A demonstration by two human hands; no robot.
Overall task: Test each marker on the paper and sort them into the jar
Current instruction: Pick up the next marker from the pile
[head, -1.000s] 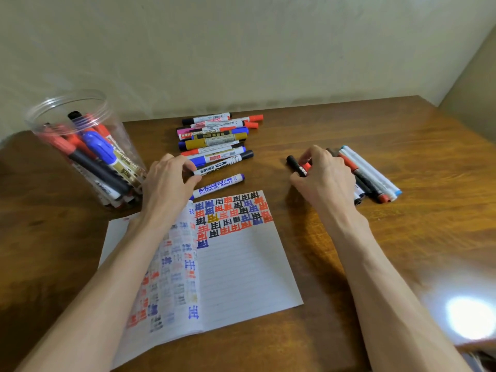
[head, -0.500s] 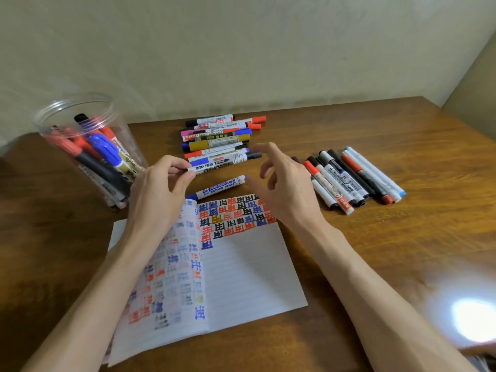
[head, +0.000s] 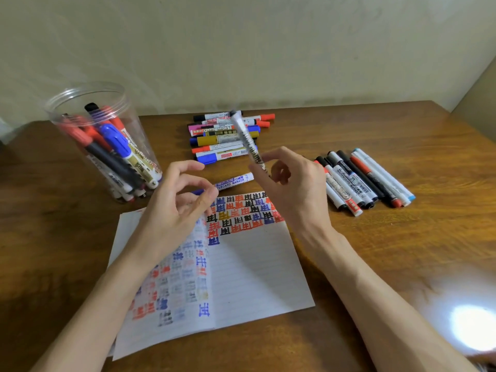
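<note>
Raised marker [head: 245, 138] blurred, perhaps black; its lower end hidden behind fingers [head: 281, 154].

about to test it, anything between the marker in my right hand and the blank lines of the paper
Nothing visible. The right hand holds the white marker raised over the far edge of the paper, whose blank lines below the written rows lie uncovered. The left hand is over the left page, to one side.

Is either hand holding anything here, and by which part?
The right hand pinches a white marker by its lower end, its dark-capped end tilting up above the fingers. The left hand holds nothing.
</note>
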